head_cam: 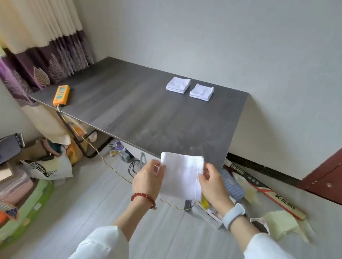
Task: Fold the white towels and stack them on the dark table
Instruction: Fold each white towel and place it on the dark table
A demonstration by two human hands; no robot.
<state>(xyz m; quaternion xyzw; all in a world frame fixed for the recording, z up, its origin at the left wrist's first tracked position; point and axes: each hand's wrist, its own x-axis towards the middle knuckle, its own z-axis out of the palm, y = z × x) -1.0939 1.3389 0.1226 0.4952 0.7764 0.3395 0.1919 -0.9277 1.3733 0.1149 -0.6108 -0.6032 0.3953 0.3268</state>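
Left hand [148,177] and right hand [213,183] each with grip pinching a side of a folded towel [181,176] held above the floor, two towel stacks [178,84] [201,92] at the tabletop's [146,113] one o'clock, green basket [28,215] of clothes at eight o'clock.

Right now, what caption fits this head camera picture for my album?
Both hands, left and right, hold a white towel before the dark table with two folded stacks.

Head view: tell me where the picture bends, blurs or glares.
Head view: wide-angle bending curves the purple-bordered cream curtain and the red-brown door inward; soft blur at the lower corners; even daylight, only a dull sheen on the dark grey table; the white towel between left hand and right hand is slightly washed out.
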